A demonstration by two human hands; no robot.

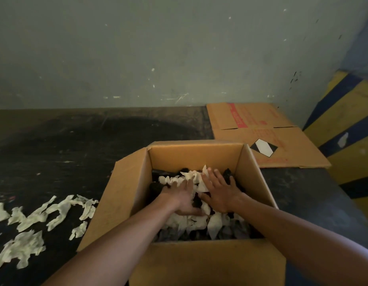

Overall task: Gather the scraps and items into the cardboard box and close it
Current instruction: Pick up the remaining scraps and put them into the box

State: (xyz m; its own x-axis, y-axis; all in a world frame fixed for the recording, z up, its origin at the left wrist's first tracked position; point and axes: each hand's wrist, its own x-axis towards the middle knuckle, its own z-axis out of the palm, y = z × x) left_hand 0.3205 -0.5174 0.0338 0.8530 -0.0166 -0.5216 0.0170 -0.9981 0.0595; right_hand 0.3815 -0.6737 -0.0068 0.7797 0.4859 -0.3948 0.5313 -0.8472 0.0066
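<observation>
box [199, 159] – matt brown cardboard | scraps [30, 217] – crumpled pale paper-like

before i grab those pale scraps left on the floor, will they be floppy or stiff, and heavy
Probably floppy: the pale scraps lie crumpled and twisted in thin, ragged strips. Likely very light for their size, so they may scatter if pushed instead of sliding together. Those under the hands in the cardboard box look squashed down, so they probably compress easily.

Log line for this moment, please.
left hand, right hand: pressing scraps in box | flaps open | loose scraps left of box

Open cardboard box [191, 155] half-full of pale scraps [199, 220]; more scraps [40, 215] left on floor.
</observation>
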